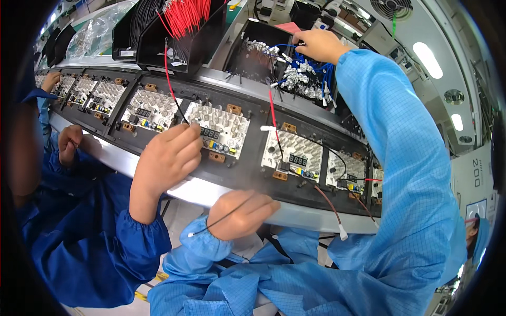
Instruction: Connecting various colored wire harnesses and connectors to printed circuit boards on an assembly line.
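My left hand (241, 213), in a light blue sleeve, is closed in front of the bench rail. A thin black wire (224, 217) with a small white plug end lies across its fingers, which are slightly blurred. My right arm reaches far over the bench. There my right hand (320, 46) pinches a blue wire (289, 46) above a black bin (247, 68) of blue wires with white connectors (300, 76). Between my hands, a circuit board (300, 150) with a digit display sits in a dark fixture. Red and black wires (273, 108) rise from it.
A co-worker in dark blue has a hand (168, 158) at another circuit board (219, 126), beside a red wire (167, 68). Black bins of red wires (184, 16) and black wires stand behind. A brown wire with a white plug (341, 230) hangs over the metal rail (200, 192).
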The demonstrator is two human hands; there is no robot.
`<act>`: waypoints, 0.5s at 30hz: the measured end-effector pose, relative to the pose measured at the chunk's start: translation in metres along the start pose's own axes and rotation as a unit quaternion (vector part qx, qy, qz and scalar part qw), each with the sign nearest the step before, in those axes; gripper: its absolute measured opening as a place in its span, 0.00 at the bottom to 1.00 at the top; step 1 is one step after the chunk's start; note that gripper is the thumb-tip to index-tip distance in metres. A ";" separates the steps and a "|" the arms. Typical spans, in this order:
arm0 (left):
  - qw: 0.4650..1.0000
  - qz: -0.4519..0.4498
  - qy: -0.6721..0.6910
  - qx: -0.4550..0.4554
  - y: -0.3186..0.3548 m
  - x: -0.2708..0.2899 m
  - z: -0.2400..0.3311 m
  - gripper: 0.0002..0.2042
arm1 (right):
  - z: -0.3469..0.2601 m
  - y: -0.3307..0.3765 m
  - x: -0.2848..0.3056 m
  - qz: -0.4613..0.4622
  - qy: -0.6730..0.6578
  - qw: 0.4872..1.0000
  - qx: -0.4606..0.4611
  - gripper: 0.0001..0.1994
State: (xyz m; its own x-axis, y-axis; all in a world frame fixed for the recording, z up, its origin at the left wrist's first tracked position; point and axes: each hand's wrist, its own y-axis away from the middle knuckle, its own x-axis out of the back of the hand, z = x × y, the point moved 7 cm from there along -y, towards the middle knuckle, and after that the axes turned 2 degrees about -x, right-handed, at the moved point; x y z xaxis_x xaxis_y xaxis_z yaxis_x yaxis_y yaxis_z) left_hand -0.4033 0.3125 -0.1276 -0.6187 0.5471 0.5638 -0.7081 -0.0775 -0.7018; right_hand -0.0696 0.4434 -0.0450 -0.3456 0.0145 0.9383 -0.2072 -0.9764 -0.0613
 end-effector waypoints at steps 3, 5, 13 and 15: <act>1.000 0.001 -0.002 -0.029 -0.001 0.002 -0.009 0.11 | 0.008 -0.024 -0.026 -0.003 0.005 1.000 -0.012 0.14; 0.999 -0.004 -0.008 -0.050 0.002 0.004 -0.012 0.11 | 0.010 -0.041 -0.042 -0.018 -0.012 0.999 -0.032 0.14; 0.996 -0.059 0.003 -0.060 0.002 0.007 -0.023 0.14 | 0.018 -0.073 -0.072 -0.022 -0.060 0.997 -0.049 0.11; 0.996 -0.064 0.002 -0.056 0.001 0.007 -0.024 0.14 | 0.010 -0.071 -0.070 0.002 -0.043 0.998 -0.039 0.10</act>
State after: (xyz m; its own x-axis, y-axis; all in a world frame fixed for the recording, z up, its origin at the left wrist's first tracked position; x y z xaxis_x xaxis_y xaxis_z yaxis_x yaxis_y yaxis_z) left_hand -0.4002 0.3368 -0.1345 -0.5242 0.5502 0.6500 -0.7380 0.0872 -0.6691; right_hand -0.0216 0.5097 -0.1032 -0.2668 -0.0106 0.9637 -0.2771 -0.9569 -0.0873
